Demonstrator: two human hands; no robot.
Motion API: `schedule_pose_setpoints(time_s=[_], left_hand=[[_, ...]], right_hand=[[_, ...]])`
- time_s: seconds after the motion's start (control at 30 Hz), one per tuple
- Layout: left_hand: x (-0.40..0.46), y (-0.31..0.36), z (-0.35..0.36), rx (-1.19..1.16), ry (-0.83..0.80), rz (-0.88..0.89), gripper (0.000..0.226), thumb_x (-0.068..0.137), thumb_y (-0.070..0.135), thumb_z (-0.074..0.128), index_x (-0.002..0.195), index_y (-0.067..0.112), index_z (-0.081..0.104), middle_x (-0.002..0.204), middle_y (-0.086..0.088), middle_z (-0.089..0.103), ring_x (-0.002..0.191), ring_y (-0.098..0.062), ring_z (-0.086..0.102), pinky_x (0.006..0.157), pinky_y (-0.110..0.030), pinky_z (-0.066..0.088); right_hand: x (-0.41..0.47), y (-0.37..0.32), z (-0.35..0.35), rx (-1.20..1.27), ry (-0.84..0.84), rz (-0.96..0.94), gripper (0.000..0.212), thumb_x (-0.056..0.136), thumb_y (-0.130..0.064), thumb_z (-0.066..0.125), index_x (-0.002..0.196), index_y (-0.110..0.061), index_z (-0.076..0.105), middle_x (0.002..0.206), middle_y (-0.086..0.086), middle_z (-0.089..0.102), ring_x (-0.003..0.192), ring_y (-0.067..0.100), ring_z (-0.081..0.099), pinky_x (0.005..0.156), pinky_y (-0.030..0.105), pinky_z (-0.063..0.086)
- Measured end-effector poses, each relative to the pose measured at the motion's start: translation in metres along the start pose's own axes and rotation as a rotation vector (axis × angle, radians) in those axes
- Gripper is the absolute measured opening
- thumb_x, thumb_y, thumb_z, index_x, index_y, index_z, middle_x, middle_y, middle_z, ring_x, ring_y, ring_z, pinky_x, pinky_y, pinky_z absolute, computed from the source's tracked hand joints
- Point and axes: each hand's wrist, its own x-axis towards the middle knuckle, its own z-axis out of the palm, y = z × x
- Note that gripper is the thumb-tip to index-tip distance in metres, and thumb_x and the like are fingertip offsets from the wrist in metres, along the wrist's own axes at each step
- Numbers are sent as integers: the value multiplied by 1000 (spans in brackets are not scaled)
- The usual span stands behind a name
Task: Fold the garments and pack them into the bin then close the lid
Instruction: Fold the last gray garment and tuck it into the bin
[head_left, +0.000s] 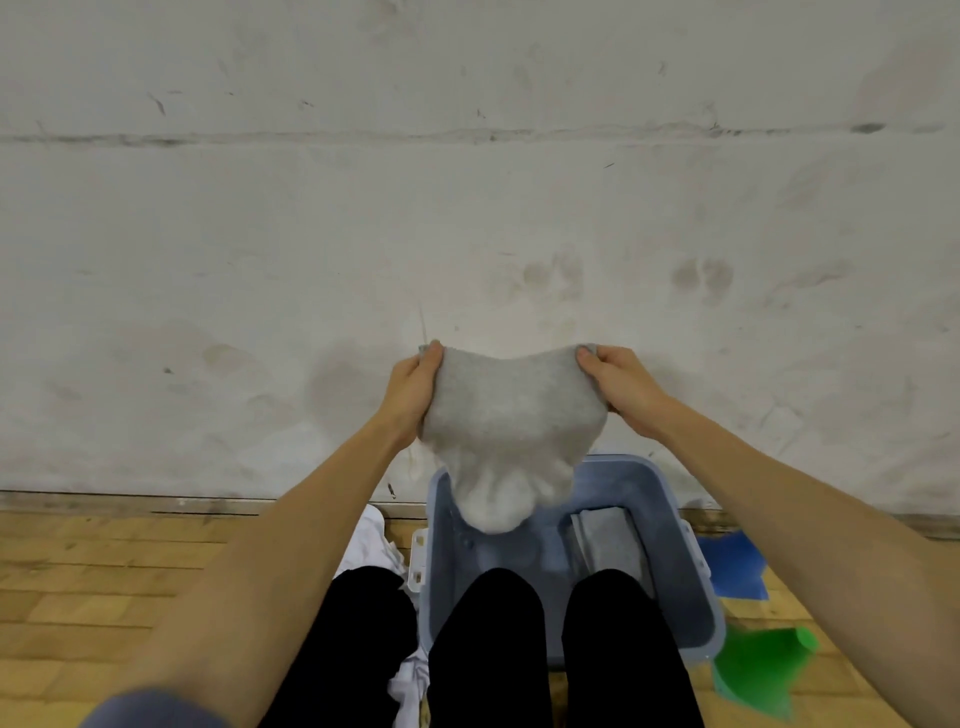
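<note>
**Grey garment held up over the open bin**

Both arms reach forward and hold a light grey garment (506, 415) in the air in front of a scuffed white wall (467, 208). The left hand (415, 384) grips the garment's upper corner at about 10 o'clock of the cloth, thumb on the near face and fingers curled round behind. The right hand (615, 382) grips the opposite upper corner at about 2 o'clock in the same way. The top edge sags in a shallow curve between the two hands, and the cloth hangs bunched, narrowing to a rounded lobe at 6 o'clock.

That lower end hangs over the far left part of a blue plastic bin (696, 566), which stands open on the wooden floor (104, 571) against the foot of the wall. Whether the cloth touches the bin's inner wall cannot be told. Inside the bin, toward 3 o'clock, lies a folded grey piece (610, 540). White latches (418, 558) show on the bin's left side.

Black trouser legs (488, 649) fill the bottom of the view at 6 o'clock, partly covering the bin's near side. White clothing (376, 540) lies on the floor at the bin's 9 o'clock, behind the left leg. At 3 o'clock of the bin a blue tape patch (737, 569) marks the floor, and a green plastic item (758, 670) lies near the bin's 4 o'clock corner.
</note>
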Motion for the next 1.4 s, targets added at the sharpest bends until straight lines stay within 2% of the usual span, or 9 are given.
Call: schedule_pose_setpoints(time_s=[0.1,0.23,0.37,0.63,0.77,0.93,1.1,1.23,1.4], left_hand=[[7,-4,3,63,31,20,44,102,45,42,86,10,63,85,-2,62,80,-16,59,66,-25,51],[12,-13,0,72,-1,22,43,101,49,40,96,13,63,100,-5,65,90,-21,62,72,-36,56],[8,-19,3,40,-29,29,39,102,46,41,99,15,64,101,-7,68,91,-21,66,64,-27,58],[-27,-16,0,91,-107,76,33,103,43,36,98,23,62,100,3,64,93,-14,64,66,-21,56],[-51,-28,-2,117,-121,73,42,102,46,38,110,13,63,105,-3,64,99,-20,63,78,-31,59],[-94,-72,-7,147,-165,-5,51,95,58,48,89,9,58,89,-11,54,82,-25,55,87,-56,52],[-149,-113,-8,121,-161,-55,45,99,46,48,86,6,62,86,-13,60,82,-24,60,77,-41,51],[-189,-134,-12,243,-187,-48,47,99,47,47,75,7,54,73,-10,55,70,-17,57,65,-28,44],[-244,-161,-14,405,-222,37,41,102,34,45,77,9,64,69,9,62,63,2,54,59,-18,43]], right_hand=[[3,7,4,69,45,9,29,106,-30,38,95,-17,62,89,5,63,78,20,61,65,32,51],[9,11,0,94,80,30,27,106,-32,36,110,-17,59,99,-2,63,89,15,62,71,32,54],[5,17,-3,57,101,21,27,106,-31,34,112,-16,56,99,0,62,87,13,61,78,36,56],[-28,21,-18,71,87,28,33,106,-27,36,115,-3,58,105,8,61,86,15,61,69,27,56],[-60,26,-24,43,52,17,34,107,-25,36,114,0,57,99,6,61,85,16,61,70,23,56],[-116,62,-25,131,54,111,29,106,-23,38,97,-4,58,92,10,60,84,22,61,77,34,53],[-177,104,-26,121,6,187,22,105,-31,39,99,-22,58,98,-4,57,98,18,58,71,26,49],[-217,134,-27,-7,-85,122,39,100,-47,43,89,-10,49,87,12,46,84,27,49,77,35,37],[-258,164,-14,-176,-50,104,37,106,-25,37,72,-9,38,69,6,36,67,16,40,68,32,29]])
